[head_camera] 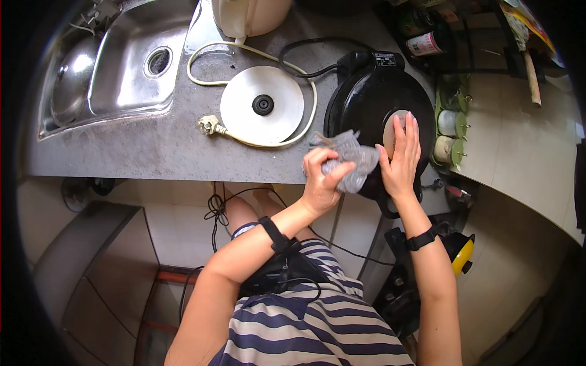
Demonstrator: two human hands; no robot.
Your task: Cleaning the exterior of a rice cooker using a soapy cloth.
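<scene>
My left hand (322,180) grips a crumpled grey cloth (355,160) over the near left edge of a round black electric griddle (380,96) with its lid down. Flat on the pale oval plate (394,137) of that lid rests my right hand (404,153), its fingers straight and nearly together. Left of the griddle lies a round white kettle base (242,100) with a black connector at its centre. Its pale cord loops around it and ends in a plug (208,125). Part of the griddle's near side is hidden by my hands and the cloth.
A steel double sink (132,100) is set into the grey counter (183,155) at the left. Behind the kettle base stands a cream kettle (252,18). Spice jars in a green rack (451,123) and a dark bottle (423,43) are at the right. Black cables hang below the counter edge.
</scene>
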